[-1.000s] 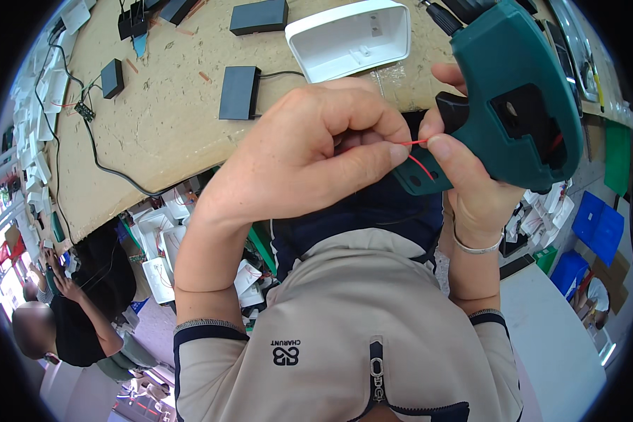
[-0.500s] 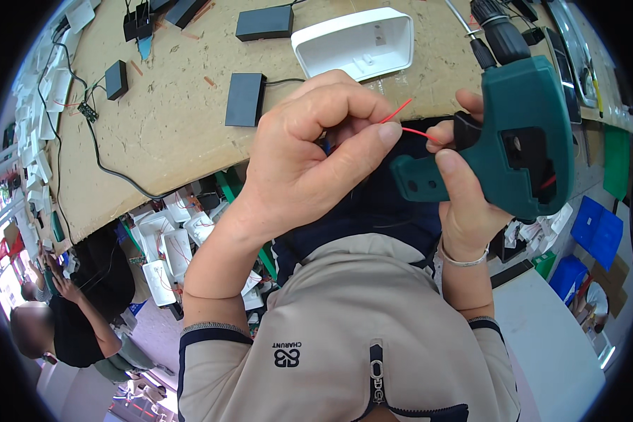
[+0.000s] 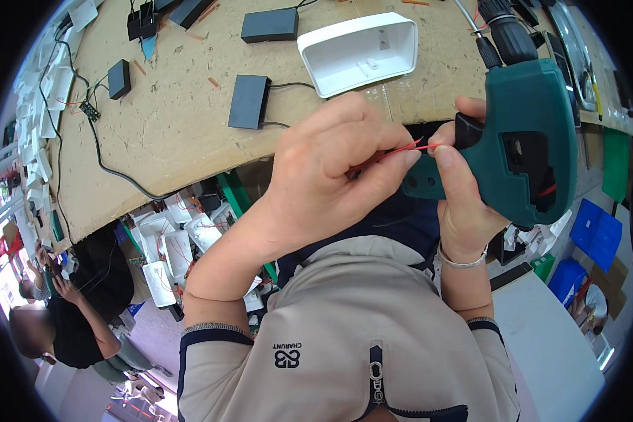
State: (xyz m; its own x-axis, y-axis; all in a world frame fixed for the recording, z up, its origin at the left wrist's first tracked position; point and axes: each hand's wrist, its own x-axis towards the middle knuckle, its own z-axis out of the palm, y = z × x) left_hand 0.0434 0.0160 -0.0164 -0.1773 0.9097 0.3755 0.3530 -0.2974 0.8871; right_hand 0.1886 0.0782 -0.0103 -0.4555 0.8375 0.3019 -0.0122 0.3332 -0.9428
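In front of my torso, just off the table's front edge, my left hand (image 3: 320, 179) is closed, thumb and forefinger pinching a red wire (image 3: 399, 150). My right hand (image 3: 463, 200) meets it fingertip to fingertip, its thumb and forefinger closed on a red wire too; whether both ends belong to one wire I cannot tell. That same right hand also supports a green soldering gun (image 3: 498, 102), pistol-shaped, with a black trigger and a thin metal rod at the front. The gun points away from me. My left palm and inner fingers are hidden.
On the worktable (image 3: 183, 133) stand an open white plastic housing (image 3: 359, 74), dark grey boxes (image 3: 249, 103) with leads, and a small circuit board (image 3: 89, 110) on a black cable. White housings (image 3: 178, 247) with red wires fill the space below its front edge. Another person (image 3: 84, 309) works at far left.
My left hand has moved right, toward the right hand, and the red wire strands now lie close together between the fingertips. The right hand and soldering gun have barely moved.
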